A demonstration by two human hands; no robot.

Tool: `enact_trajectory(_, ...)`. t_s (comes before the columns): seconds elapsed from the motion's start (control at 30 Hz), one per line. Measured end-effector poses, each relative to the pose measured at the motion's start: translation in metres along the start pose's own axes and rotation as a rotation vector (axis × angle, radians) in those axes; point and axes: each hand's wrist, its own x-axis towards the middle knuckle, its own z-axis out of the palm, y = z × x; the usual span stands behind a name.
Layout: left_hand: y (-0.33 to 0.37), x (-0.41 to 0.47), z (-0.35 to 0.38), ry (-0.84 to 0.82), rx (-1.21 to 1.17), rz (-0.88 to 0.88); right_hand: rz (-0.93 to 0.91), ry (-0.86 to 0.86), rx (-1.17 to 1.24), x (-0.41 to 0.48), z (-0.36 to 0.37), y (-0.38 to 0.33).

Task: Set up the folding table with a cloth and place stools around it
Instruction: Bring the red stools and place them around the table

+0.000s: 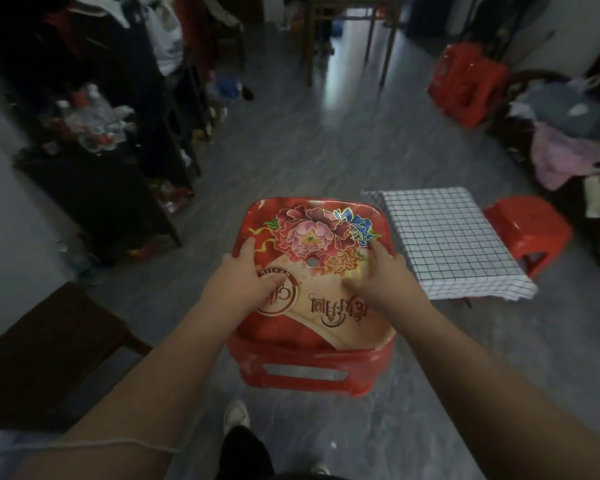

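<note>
Left hand (248,277) and right hand (383,277) are gripping flowered stool (312,230) by seat edges, thumbs on top, holding it level, likely for placing beside clothed table (444,237), centre right.

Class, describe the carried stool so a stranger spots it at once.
Find the checked table. Left of it, the left hand and right hand grip a red stool. Unlike the plain stool right of the table and the far stack, its seat shows printed flowers.
</note>
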Motion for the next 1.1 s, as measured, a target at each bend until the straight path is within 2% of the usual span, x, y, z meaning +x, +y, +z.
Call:
enact_trajectory(0.17, 0.015, 0.073, 0.001, -0.059, 0.047, 0.096, 0.115, 0.03, 0.03, 0.049, 0.005, -0.009)
enact_trajectory(0.57, 0.051, 0.27, -0.043, -0.189, 0.13, 0.381, 0.369, 0.158, 0.146, 0.17, 0.015, -0.079)
enact_trajectory(0.9, 0.156, 0.396, -0.015, -0.328, 0.236, 0.564, 0.597, 0.236, 0.255, 0.275, -0.004, -0.051)
enact_trajectory(1.1, 0.23, 0.466, 0.015, -0.407, 0.287, 0.599, 0.681, 0.243, 0.323, 0.351, -0.03, -0.025)
